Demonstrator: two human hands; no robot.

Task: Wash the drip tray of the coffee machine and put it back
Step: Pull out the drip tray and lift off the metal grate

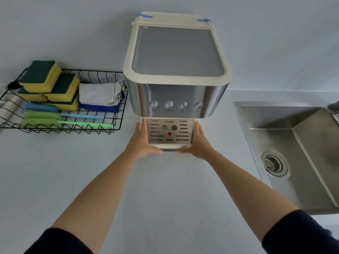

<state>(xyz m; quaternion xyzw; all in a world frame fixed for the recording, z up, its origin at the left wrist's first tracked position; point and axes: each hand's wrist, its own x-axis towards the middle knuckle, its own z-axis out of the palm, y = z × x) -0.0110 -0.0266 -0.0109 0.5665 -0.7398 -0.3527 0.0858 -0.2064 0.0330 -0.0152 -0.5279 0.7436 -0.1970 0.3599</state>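
Note:
The coffee machine stands on the counter, steel with a cream rim and a row of round buttons on its front. Its drip tray, cream with a slotted metal grate and a red dot, sits at the machine's foot under the front. My left hand lies along the tray's left side, fingers straight up its edge and thumb across the front. My right hand mirrors it on the right side, thumb also on the front edge.
A black wire basket at the left holds several yellow-green sponges, folded cloths and long-handled brushes. A steel sink with a drain lies at the right. Grey counter spreads in front.

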